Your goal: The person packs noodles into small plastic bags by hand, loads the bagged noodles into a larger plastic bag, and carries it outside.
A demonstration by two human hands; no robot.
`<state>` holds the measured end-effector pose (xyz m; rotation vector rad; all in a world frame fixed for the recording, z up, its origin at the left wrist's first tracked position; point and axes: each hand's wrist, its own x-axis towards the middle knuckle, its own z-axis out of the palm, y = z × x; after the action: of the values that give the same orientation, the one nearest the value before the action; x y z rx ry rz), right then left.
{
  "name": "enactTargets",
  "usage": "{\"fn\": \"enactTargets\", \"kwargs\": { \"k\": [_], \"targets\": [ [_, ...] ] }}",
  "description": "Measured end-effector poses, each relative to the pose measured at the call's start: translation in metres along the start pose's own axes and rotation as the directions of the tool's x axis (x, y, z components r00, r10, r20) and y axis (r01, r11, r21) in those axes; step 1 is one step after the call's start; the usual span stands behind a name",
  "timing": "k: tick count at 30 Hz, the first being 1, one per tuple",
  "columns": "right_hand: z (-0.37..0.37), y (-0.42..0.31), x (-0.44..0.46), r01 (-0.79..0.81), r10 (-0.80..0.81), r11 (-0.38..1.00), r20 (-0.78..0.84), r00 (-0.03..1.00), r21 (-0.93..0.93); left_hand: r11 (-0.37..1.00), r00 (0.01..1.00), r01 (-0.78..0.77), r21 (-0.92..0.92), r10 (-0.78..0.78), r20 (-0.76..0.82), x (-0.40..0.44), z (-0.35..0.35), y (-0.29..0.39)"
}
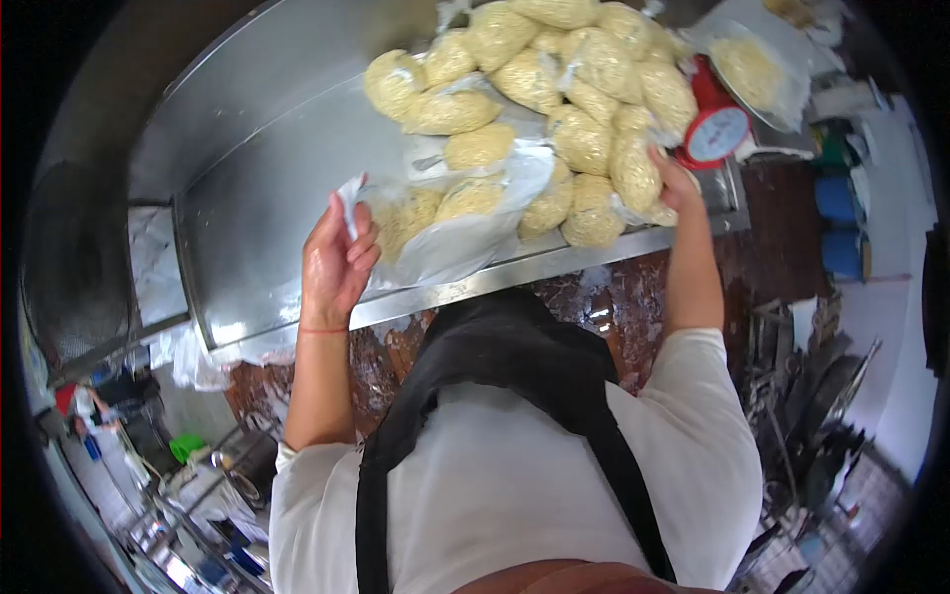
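My left hand (pixel 341 246) is closed, pinching the white gathered corner of a plastic bag (pixel 351 203). Beside it, a large clear bag of pale yellow noodles (pixel 470 198) lies near the front of the metal counter (pixel 267 188), its loose plastic spread towards me. On the right, my right hand (pixel 676 183) grips the side of another bag of noodles (pixel 633 168), at the right edge of the heap. Its fingers are partly hidden behind that bag. A small metal object (pixel 427 162) lies on plastic left of the middle bags.
Several filled noodle bags (pixel 594 59) are piled at the back of the counter. A red dial scale (pixel 714 134) stands to their right, with a plastic-lined pan of noodles (pixel 747 71) on top. The counter has a raised front rim (pixel 435 297). The brown floor (pixel 594 297) looks wet.
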<state>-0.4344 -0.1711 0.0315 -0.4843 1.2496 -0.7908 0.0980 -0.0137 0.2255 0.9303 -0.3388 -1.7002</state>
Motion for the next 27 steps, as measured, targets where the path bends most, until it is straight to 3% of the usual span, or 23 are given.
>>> {"fn": "enactTargets", "kwargs": {
  "k": [1,4,7,9,12,13,14,15,17,18,19,20,21,22,24,27],
  "targets": [
    [-0.003,0.005,0.014,0.042,-0.041,0.991,-0.015,0.999,0.126,1.0,1.0,0.007,0.0,-0.007,0.006,-0.001,0.001,-0.002],
    [-0.013,0.025,0.043,0.206,-0.204,0.978,-0.305,0.93,-0.024,1.0,1.0,-0.008,0.012,0.008,0.003,-0.002,-0.001,-0.002],
    [-0.004,0.038,0.01,0.306,-0.282,0.948,-0.221,0.934,0.082,1.0,1.0,-0.003,0.001,0.003,-0.021,-0.005,0.0,0.0],
    [-0.007,0.047,0.004,0.328,-0.305,0.92,-0.133,0.943,0.214,1.0,1.0,0.001,0.014,-0.001,-0.024,-0.006,-0.003,-0.001],
    [-0.003,0.053,0.011,0.229,-0.296,0.876,0.098,0.95,0.424,0.999,1.0,0.012,0.036,-0.011,-0.018,-0.006,-0.001,-0.001],
    [0.015,0.045,0.003,0.182,-0.299,0.861,0.184,0.936,0.476,1.0,1.0,0.011,0.021,-0.011,-0.004,-0.006,0.001,0.0],
    [0.036,0.035,0.001,0.193,-0.284,0.879,0.152,0.947,0.437,1.0,1.0,0.015,0.008,-0.015,0.005,-0.007,0.001,0.001],
    [0.091,0.01,-0.03,0.099,-0.23,0.906,0.284,0.931,0.411,1.0,1.0,0.022,-0.004,-0.022,0.013,-0.008,0.0,0.002],
    [0.165,-0.017,-0.061,-0.066,-0.111,0.962,0.602,0.791,0.265,1.0,0.999,0.0,-0.028,0.001,0.034,-0.008,-0.003,0.016],
    [0.191,-0.022,-0.063,0.157,-0.188,0.981,0.746,0.639,0.113,0.999,0.999,-0.005,-0.042,0.007,0.049,-0.009,-0.002,0.02],
    [0.255,-0.026,-0.087,0.373,-0.194,0.858,0.449,0.872,-0.354,0.998,0.998,0.0,-0.058,0.004,0.065,-0.011,0.001,0.021],
    [0.296,-0.02,-0.09,0.561,-0.304,0.614,0.491,0.817,-0.555,0.997,0.997,0.001,-0.075,0.005,0.079,-0.013,0.005,0.022],
    [0.318,-0.017,-0.088,0.67,-0.38,0.287,0.561,0.736,-0.684,0.996,0.996,-0.001,-0.092,0.01,0.09,-0.014,0.006,0.024],
    [0.317,-0.007,-0.089,0.749,-0.323,0.113,0.689,0.648,-0.652,0.995,1.0,-0.016,-0.094,0.018,0.013,-0.02,0.008,0.021],
    [0.303,0.028,-0.094,0.849,-0.126,-0.224,0.878,0.461,-0.478,0.984,0.998,-0.056,-0.17,0.058,0.006,-0.027,-0.033,0.028],
    [0.264,0.035,-0.112,0.744,-0.195,-0.432,0.858,0.475,-0.51,0.982,0.997,-0.071,-0.177,0.068,-0.028,-0.046,-0.055,0.027]
  ]
}}
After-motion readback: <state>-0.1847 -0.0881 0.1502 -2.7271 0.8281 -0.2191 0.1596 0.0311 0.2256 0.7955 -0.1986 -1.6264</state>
